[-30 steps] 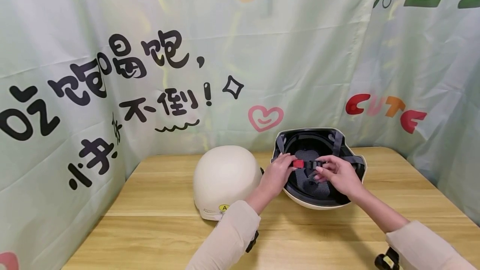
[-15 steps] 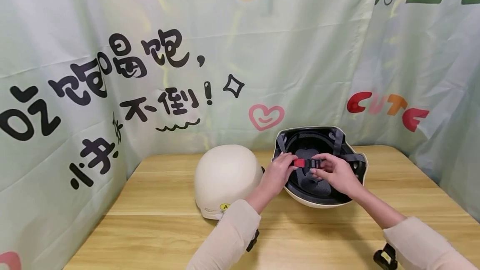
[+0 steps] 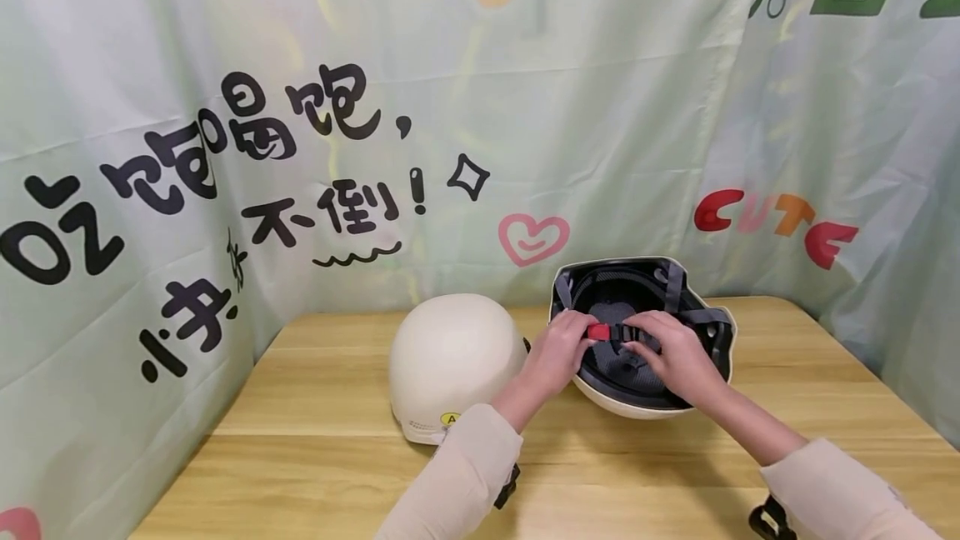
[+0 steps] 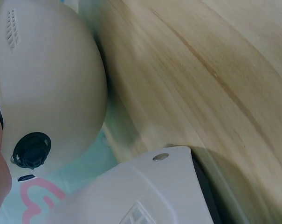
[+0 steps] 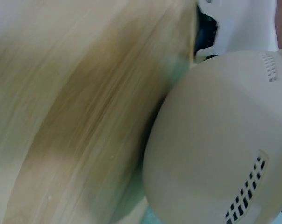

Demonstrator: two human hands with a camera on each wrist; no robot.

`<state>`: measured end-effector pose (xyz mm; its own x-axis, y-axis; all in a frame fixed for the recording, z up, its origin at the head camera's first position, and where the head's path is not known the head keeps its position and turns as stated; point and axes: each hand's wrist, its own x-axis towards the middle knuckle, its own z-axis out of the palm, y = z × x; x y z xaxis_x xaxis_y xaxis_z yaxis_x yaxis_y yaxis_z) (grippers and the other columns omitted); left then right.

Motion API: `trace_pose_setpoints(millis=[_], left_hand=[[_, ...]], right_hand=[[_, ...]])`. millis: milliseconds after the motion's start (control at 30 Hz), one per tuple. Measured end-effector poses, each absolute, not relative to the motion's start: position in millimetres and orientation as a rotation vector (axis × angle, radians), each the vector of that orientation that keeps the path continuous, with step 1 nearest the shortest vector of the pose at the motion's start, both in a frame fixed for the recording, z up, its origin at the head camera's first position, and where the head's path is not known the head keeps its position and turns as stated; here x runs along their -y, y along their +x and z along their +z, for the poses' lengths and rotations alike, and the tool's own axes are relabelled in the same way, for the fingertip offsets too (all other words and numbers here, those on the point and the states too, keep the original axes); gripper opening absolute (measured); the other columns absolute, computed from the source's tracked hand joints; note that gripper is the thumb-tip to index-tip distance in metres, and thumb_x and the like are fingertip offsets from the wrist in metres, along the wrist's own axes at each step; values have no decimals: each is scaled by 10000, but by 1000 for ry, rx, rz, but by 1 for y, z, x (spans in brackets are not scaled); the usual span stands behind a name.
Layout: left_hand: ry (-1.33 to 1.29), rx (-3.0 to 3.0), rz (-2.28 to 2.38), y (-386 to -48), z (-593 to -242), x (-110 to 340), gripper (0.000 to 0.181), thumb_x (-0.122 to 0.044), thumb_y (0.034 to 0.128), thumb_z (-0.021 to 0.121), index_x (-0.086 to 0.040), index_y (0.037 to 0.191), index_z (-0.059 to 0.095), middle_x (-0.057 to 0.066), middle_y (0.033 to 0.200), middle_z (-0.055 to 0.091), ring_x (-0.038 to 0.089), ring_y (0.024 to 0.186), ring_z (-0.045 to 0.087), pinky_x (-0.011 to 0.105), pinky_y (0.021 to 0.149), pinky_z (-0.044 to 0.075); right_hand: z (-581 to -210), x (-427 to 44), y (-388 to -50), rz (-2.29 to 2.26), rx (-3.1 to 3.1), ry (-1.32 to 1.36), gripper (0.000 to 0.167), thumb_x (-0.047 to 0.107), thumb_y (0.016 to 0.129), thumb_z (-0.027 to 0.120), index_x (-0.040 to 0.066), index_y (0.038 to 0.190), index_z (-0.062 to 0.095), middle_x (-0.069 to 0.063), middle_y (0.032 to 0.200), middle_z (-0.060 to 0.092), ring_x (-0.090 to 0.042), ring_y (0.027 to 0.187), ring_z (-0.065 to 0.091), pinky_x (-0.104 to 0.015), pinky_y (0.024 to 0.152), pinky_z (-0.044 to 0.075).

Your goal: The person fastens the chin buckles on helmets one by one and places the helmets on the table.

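Note:
An off-white helmet [image 3: 633,409] lies upturned on the table, its black padded inside facing up. Across its opening runs the chin strap with a red and black buckle [image 3: 599,332]. My left hand [image 3: 553,352] pinches the buckle's red end. From the other side, my right hand [image 3: 678,355] holds the black end between thumb and fingers. The two buckle ends sit against each other; whether they are locked cannot be seen. In both wrist views the outer shell of this helmet [image 4: 57,84] [image 5: 210,135] fills much of the picture, and the buckle is hidden.
A second off-white helmet [image 3: 457,357] with a yellow sticker stands dome-up just left of the upturned one, close to my left forearm. Both are on a wooden table [image 3: 315,407]. Behind it hangs a pale green printed cloth [image 3: 600,107].
My right hand's fingers have shifted slightly on the black end of the buckle, moving nearer the strap. My left hand keeps its pinch, and both helmets stay about where they were.

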<state>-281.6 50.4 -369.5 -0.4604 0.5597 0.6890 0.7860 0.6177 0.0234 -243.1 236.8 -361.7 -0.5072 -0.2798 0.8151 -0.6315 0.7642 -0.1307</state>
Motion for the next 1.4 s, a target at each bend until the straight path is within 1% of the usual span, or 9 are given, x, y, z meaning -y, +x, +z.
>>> trace_pose_setpoints(millis=[33,133,267,367,567,767,1000,1167,1400], left_hand=[[-1047,2193,-441,-281,-369,-51,190,-153,865,637,-80,1038,605,16,983,648,142,980,588,209,922,474],[-1039,2203,-441,-280,-368,-52,188,-170,860,653,-91,1027,617,10,974,643,133,952,576,186,849,489],[-1043,2229,-491,-280,-367,-51,184,-170,852,666,-87,1012,631,9,963,651,139,940,579,191,856,485],[-1052,2245,-523,-281,-367,-49,184,-163,849,667,-78,1010,637,14,965,662,146,937,585,203,855,486],[-1100,2228,-559,-282,-366,-47,179,-151,848,666,-54,996,643,30,963,677,169,939,595,234,879,485],[-1115,2196,-567,-281,-365,-45,162,-149,842,671,-51,969,642,30,932,676,169,913,594,237,901,475],[-1130,2186,-548,-281,-365,-46,166,-137,839,673,-45,973,642,35,940,678,167,923,599,249,952,459],[-1163,2201,-445,-281,-365,-45,189,-125,832,680,-32,990,632,49,942,672,162,940,613,298,1022,428],[-1213,2195,-402,-280,-363,-45,187,-125,832,679,-28,981,620,55,922,656,154,919,614,319,1031,422]], right_hand=[[-362,-237,-244,527,2104,695,345,-59,593,800,5,906,669,-78,872,664,-214,811,606,-270,692,459],[-362,-237,-245,541,2094,726,351,-75,585,798,-3,903,669,-72,854,662,-202,789,609,-211,669,462],[-364,-237,-247,557,2091,748,352,-80,580,799,-3,899,673,-74,849,664,-192,780,610,-175,665,459],[-365,-235,-248,558,2084,759,354,-80,568,805,-3,889,677,-81,843,670,-192,778,615,-197,659,465],[-364,-233,-247,529,2102,767,344,-68,572,806,-3,885,680,-85,844,673,-197,780,628,-233,657,485],[-361,-232,-247,499,2118,769,339,-56,581,806,-1,890,680,-86,848,674,-200,780,635,-266,641,501],[-363,-232,-247,496,2105,785,345,-67,571,806,-7,885,677,-85,836,673,-192,767,625,-267,632,492],[-364,-232,-246,494,2108,798,352,-71,563,807,-3,884,677,-79,835,674,-191,773,623,-257,647,487],[-368,-231,-246,491,2077,826,364,-77,553,808,-5,883,671,-81,834,671,-194,772,617,-248,653,474]])
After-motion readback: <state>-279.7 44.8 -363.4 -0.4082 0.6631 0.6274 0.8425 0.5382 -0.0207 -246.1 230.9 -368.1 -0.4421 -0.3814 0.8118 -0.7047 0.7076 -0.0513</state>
